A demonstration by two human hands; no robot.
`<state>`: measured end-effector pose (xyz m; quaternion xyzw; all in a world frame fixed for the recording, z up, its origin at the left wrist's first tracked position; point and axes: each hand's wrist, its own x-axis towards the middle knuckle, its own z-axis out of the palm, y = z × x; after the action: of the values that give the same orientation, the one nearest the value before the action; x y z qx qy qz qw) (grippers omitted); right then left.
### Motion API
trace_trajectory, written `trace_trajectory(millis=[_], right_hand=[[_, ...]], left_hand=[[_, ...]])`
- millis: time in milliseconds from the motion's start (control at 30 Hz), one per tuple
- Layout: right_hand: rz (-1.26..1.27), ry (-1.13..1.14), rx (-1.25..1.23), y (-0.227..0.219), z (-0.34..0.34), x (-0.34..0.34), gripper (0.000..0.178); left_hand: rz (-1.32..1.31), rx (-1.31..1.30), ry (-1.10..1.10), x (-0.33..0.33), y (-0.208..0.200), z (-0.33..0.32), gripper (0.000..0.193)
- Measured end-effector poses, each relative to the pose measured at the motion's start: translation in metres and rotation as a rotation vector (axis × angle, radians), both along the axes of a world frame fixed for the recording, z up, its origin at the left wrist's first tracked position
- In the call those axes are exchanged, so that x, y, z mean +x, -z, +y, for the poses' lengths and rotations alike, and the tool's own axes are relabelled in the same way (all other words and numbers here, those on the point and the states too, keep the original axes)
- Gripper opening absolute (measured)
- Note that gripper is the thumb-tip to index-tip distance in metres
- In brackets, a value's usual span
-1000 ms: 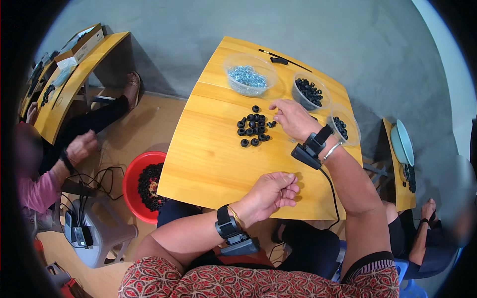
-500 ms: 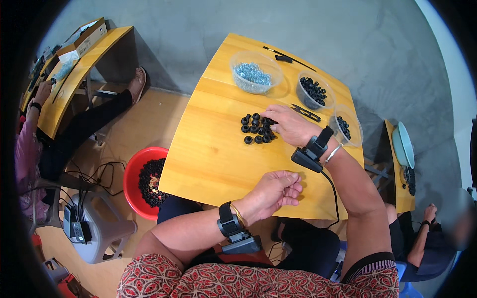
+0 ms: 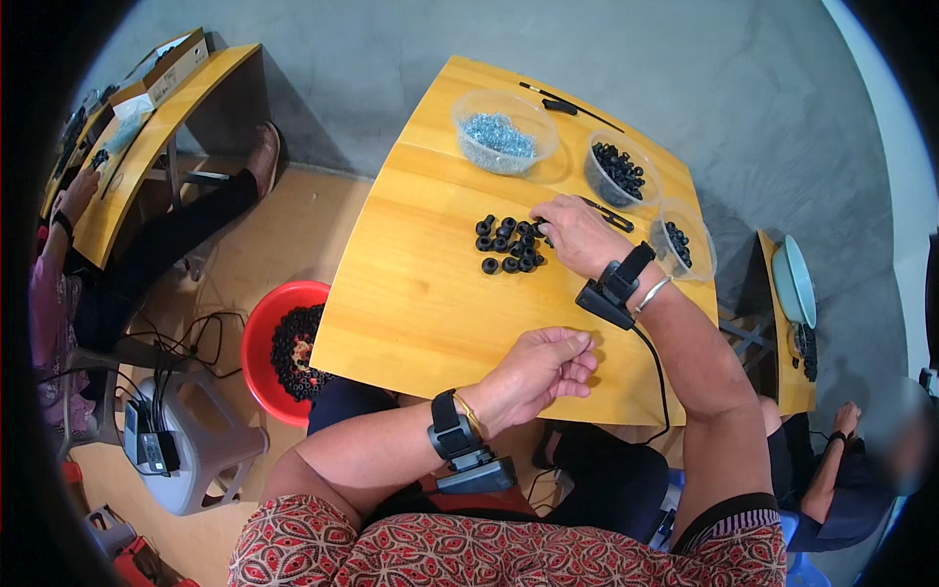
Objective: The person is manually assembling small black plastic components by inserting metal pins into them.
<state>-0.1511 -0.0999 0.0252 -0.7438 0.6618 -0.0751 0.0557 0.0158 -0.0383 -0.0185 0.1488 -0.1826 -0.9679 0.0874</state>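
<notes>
My right hand [image 3: 579, 235] reaches over the wooden table [image 3: 411, 313], with its fingertips pinched at the right edge of a small group of black round parts [image 3: 509, 247]. A dark part shows at its fingertips, partly hidden by them. Nearer to me, my left hand [image 3: 544, 376] hovers by the table's front edge, thumb pressed on curled fingers; whether anything is inside cannot be seen. Thread snips [image 3: 610, 213] lie just beyond my right hand, partly covered by it. Both wrists carry strapped black devices.
Clear tubs hold bluish clear pieces [image 3: 499, 137], black parts [image 3: 618, 174] and more black pieces [image 3: 677, 243]. A thin black rod [image 3: 577, 108] lies at the far edge. A red basin [image 3: 256, 342] stands on the floor, left. A cable hangs from my right wrist. People sit at both sides.
My right hand has drawn slightly right, off the group's edge, uncovering more of the black parts and covering more of the snips. My left hand keeps its curled pose. The view has shifted slightly.
</notes>
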Motion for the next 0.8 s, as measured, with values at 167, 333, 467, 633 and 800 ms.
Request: trace_trajectory(millis=[167,333,467,633,800], right_hand=[[-0.027,-0.002,0.08,-0.005,0.001,0.005,0.014],[-0.064,-0.027,0.061,0.002,-0.001,-0.005,0.012],[-0.221,0.014,-0.102,-0.027,0.013,-0.009,0.014],[-0.413,0.041,-0.094,-0.055,0.074,0.004,0.016],[-0.366,-0.002,-0.034,-0.037,0.125,0.026,0.016]], left_hand=[[0.003,-0.002,0.002,-0.001,0.001,0.0,0.017],[0.003,-0.002,0.009,-0.002,0.0,0.0,0.017],[0.012,0.0,0.008,-0.003,0.0,0.001,0.018],[0.02,0.017,-0.043,0.001,-0.003,0.0,0.026],[0.083,0.096,-0.109,-0.004,-0.007,0.0,0.032]])
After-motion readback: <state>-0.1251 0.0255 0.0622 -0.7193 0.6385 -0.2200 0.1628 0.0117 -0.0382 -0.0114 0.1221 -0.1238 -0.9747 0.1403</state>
